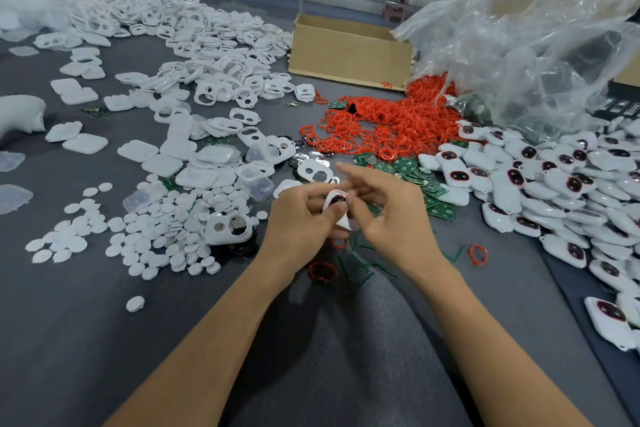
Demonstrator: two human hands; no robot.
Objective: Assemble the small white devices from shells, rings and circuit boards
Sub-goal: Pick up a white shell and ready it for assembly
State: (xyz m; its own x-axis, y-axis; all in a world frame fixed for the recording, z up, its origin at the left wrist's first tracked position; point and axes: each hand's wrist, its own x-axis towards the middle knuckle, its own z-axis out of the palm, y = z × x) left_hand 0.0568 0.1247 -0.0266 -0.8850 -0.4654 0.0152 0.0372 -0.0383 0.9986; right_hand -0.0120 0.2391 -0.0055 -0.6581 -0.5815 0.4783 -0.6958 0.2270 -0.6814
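The left hand's [299, 218] fingers curl round a white shell [343, 221], with the thumb laid across its face beside the dark opening where a red ring [336, 198] sits. The right hand [393, 218] pinches the shell's right edge between thumb and lower fingers, and its forefinger sticks out free above. The shell thus lies between the two hands, tilted and clear of the grey table [69, 322].

The step appears to be seating the ring. The thumb should work round the rim in small presses while the other hand braces the back, so the ring beds evenly and does not kink or spring out.

Just below the shell lie loose rings [322, 271] and green strips [356, 263]. Beyond it are circuit boards [405, 170], then the ring heap [391, 121]. Finished devices [554, 184] lie to its right, and white discs [156, 236] and empty shells [207, 45] to its left.
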